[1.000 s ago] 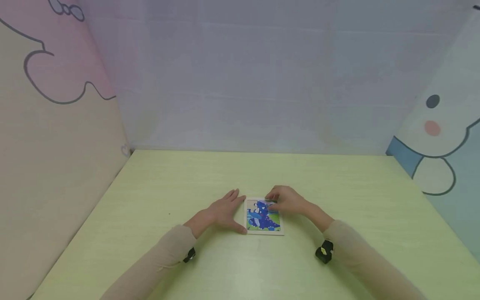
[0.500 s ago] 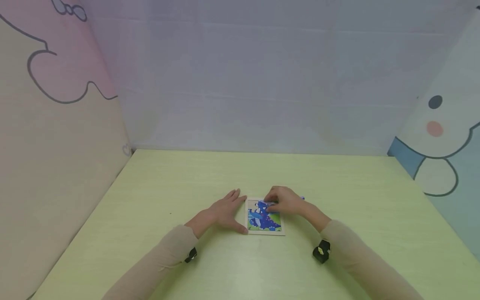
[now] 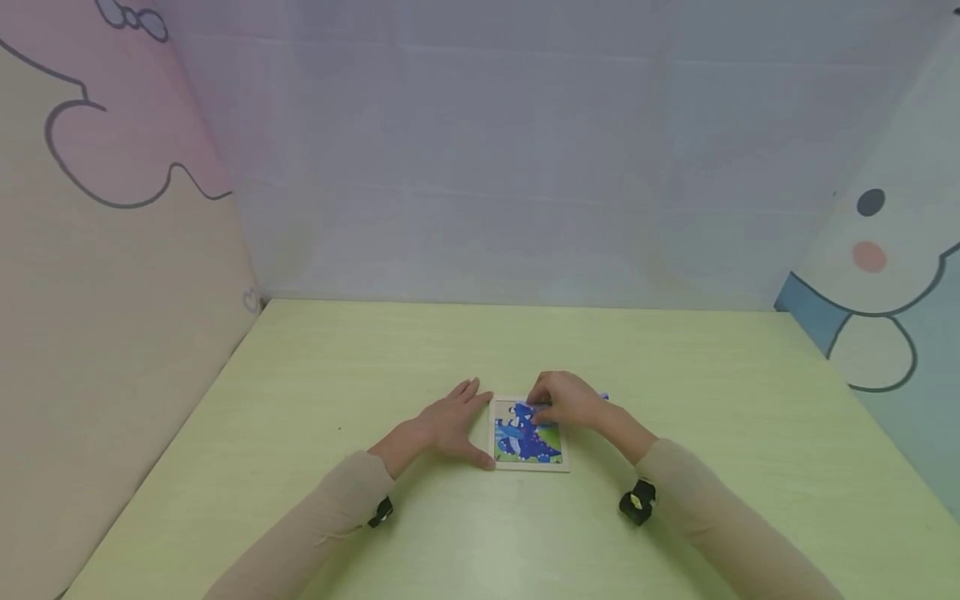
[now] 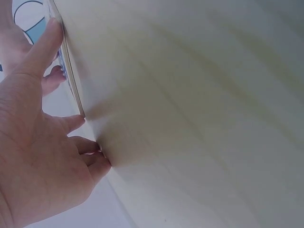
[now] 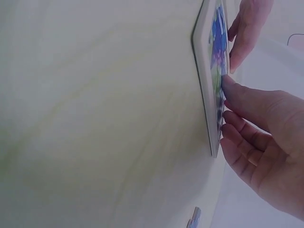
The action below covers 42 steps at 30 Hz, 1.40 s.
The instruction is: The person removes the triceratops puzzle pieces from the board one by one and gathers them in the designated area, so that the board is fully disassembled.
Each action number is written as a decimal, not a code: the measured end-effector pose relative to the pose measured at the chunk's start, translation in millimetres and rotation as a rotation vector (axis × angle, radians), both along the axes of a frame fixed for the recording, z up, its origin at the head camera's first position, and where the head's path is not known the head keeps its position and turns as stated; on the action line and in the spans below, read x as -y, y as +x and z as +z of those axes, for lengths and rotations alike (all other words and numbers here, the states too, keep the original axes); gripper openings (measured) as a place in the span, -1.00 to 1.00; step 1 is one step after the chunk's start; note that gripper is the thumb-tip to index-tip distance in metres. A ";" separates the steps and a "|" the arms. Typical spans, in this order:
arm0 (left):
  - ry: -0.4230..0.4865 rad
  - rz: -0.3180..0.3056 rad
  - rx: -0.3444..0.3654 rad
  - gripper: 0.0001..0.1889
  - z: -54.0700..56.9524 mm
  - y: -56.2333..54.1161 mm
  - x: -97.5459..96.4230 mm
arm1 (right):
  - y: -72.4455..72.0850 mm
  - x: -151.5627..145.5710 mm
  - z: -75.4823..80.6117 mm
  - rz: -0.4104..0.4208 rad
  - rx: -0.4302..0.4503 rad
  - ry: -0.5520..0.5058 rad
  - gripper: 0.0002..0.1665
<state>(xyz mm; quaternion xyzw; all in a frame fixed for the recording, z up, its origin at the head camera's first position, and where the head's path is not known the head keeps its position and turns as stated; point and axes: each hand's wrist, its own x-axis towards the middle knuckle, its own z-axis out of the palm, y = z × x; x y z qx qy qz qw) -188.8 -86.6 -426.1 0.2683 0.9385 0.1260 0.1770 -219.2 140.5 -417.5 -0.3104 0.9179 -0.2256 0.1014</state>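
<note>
A small square jigsaw puzzle with a blue dinosaur picture point(image 3: 528, 442) lies in a pale wooden frame point(image 3: 525, 467) on the table. My left hand point(image 3: 450, 421) rests at the frame's left side with fingers spread; its thumb touches the lower left corner and the index finger the upper left. My right hand point(image 3: 573, 402) bends over the upper right of the puzzle. There its thumb and curled fingertips pinch a puzzle piece, mostly hidden under the hand. In the right wrist view, the right thumb point(image 5: 237, 92) and fingers meet the picture's surface near the frame's end.
A loose blue-purple piece point(image 5: 194, 218) lies on the table beyond the frame; in the head view a bit of it point(image 3: 604, 396) shows behind my right hand. The pale yellow-green table point(image 3: 360, 350) ends at a hanging backdrop point(image 3: 480, 167), with printed side walls left and right.
My right hand has shifted slightly left over the puzzle, and a bit of the loose piece now shows behind it. The left hand and the frame stay put.
</note>
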 end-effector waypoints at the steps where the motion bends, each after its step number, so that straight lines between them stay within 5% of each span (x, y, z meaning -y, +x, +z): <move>1: -0.002 0.002 0.000 0.11 0.1 0.1 0.0 | -0.1 0.5 0.2 -0.015 0.015 -0.002 -0.74; 13: 0.008 0.003 0.007 0.11 1.9 1.4 0.6 | -3.0 0.7 -1.0 -0.043 0.097 -0.048 -0.72; 34: 0.022 -0.009 0.001 0.11 3.0 2.1 0.4 | 7.7 1.5 -3.2 -0.101 0.082 -0.076 -0.68; 42: 0.020 -0.015 -0.001 0.11 3.1 2.0 0.0 | 10.3 -0.6 -2.1 -0.037 0.033 -0.065 -0.63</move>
